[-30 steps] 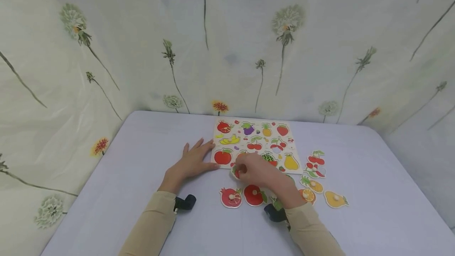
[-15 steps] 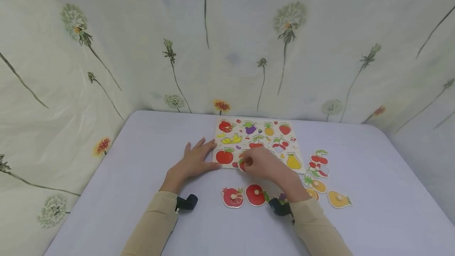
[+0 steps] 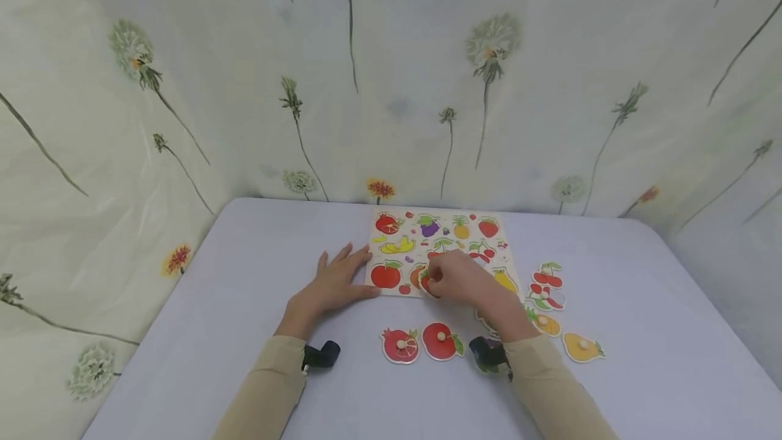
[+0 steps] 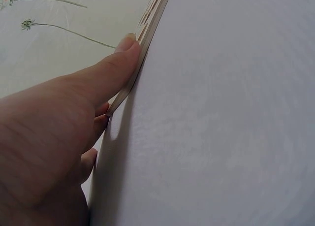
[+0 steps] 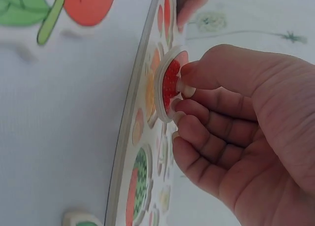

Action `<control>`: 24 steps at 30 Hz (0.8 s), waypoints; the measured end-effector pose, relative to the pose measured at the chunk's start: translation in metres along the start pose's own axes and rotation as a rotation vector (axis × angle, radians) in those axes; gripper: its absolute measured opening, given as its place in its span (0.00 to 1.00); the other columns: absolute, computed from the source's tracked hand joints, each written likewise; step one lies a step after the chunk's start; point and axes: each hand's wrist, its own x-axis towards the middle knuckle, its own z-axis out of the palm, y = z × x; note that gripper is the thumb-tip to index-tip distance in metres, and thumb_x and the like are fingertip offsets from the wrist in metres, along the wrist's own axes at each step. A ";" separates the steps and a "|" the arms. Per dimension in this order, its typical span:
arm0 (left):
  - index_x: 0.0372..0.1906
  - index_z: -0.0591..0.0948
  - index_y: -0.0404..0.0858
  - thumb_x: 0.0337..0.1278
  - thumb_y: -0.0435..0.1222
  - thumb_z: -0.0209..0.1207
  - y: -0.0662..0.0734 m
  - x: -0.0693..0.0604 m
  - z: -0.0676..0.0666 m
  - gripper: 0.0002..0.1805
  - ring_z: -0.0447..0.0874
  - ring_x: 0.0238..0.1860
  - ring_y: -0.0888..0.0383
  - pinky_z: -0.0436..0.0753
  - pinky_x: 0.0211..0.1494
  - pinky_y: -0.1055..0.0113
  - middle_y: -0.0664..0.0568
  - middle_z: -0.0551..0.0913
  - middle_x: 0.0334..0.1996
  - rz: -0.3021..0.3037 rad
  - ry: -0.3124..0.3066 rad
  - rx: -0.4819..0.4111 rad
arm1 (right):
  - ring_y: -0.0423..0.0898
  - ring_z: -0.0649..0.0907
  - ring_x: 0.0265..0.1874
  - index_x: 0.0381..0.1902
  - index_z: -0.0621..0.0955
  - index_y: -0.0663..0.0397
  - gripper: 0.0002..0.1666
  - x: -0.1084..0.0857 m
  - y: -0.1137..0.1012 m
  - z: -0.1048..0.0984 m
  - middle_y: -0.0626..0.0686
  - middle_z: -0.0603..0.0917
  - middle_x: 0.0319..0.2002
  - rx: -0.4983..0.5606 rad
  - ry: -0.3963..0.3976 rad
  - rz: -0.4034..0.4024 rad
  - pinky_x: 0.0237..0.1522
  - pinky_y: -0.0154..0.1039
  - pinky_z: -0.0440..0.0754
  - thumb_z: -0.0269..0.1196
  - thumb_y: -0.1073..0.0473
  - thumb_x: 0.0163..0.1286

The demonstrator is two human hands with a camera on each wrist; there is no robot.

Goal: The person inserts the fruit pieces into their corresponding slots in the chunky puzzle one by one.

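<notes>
My right hand pinches a strawberry puzzle piece by its small knob, between thumb and fingers. In the right wrist view the piece is tilted with the board just behind it, and I cannot tell whether they touch. A fruit puzzle board lies on the table, with printed fruit shapes such as a red apple and bananas. My left hand rests at the board's left edge, fingers spread. In the left wrist view its thumb touches the board's edge. The right hand hides part of the front row.
In front of the board lie a pomegranate piece and a red apple piece. To the right are cherry pieces, a pineapple piece and a pear piece. More pieces sit partly hidden under the right forearm. Floral cloth hangs behind.
My right hand has carried the strawberry piece from near the board's front edge slightly right and onto the front row. The left hand stays at the board's left edge.
</notes>
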 end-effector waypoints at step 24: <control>0.77 0.61 0.55 0.50 0.64 0.64 -0.003 0.003 0.004 0.50 0.41 0.82 0.52 0.34 0.81 0.39 0.59 0.60 0.78 -0.022 0.006 0.018 | 0.48 0.79 0.35 0.39 0.84 0.52 0.07 0.016 0.052 -0.042 0.52 0.85 0.38 -0.069 0.069 0.082 0.37 0.38 0.81 0.65 0.55 0.67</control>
